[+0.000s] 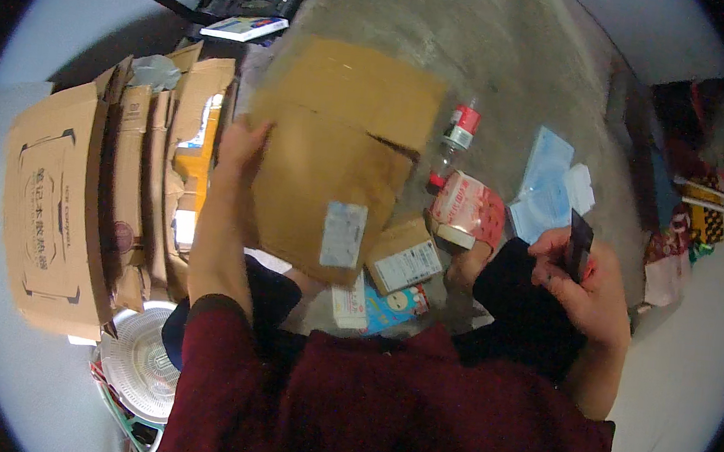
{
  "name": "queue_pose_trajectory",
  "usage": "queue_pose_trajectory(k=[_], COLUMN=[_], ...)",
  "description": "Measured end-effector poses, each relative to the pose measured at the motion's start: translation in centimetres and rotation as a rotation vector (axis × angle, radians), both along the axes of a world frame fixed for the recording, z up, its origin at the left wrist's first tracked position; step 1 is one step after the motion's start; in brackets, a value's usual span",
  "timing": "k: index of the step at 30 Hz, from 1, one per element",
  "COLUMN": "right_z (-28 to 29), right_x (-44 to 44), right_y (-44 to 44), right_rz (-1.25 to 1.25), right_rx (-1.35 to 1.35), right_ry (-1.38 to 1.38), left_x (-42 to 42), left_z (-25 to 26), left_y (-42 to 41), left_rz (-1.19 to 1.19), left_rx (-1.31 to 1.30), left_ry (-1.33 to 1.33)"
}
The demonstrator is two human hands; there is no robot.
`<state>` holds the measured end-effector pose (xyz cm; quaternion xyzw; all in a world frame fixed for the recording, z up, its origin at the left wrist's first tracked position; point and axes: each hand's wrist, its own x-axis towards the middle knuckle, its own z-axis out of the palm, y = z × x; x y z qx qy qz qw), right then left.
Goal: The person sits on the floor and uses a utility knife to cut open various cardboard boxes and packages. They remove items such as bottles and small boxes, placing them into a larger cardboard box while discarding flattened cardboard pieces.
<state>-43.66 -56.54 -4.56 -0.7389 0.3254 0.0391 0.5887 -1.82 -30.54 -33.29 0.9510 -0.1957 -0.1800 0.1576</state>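
My left hand [244, 143] grips the left edge of a flattened brown cardboard box [329, 157], which is slightly blurred and bears a white label. In my right hand [576, 279], above my right knee, is a small dark flat object [579, 245]; its kind cannot be told. Between the hands lie a small cardboard carton [405, 256] with a label, a pink printed box [468, 207] and a plastic bottle [459, 137] with a red label. A blue and white printed packet [387, 307] lies nearer my body.
Several flattened cardboard boxes [53, 209] stand on edge at the left, beside a white plastic basket [143, 362]. Light blue packaging [544, 185] lies on the concrete floor [509, 51]. A black rack [253, 0] holds a book-like item [245, 28] at the upper left. Bags [668, 275] are at the right wall.
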Motion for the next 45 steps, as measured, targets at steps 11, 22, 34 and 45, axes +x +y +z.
queue_pose_trajectory(k=[11, 22, 34, 45], right_z=[0.5, -0.4, -0.8, -1.6], right_x=[-0.1, -1.7, 0.9, 1.9], right_y=[-0.2, -1.4, -4.6, -3.9], right_rz=[0.039, -0.142, -0.433, -0.184], right_rx=[-0.068, 0.047, -0.028, -0.317], right_ry=[0.021, 0.172, 0.305, 0.321], left_x=[4.5, 8.4, 18.7, 10.6], left_z=[4.7, 1.6, -3.3, 3.3], left_y=[-4.6, -4.4, -10.4, -13.3], left_rz=[-0.143, -0.276, -0.392, -0.808], left_rx=[0.547, 0.53, 0.402, -0.401], left_ry=[-0.405, -0.543, -0.847, -0.703])
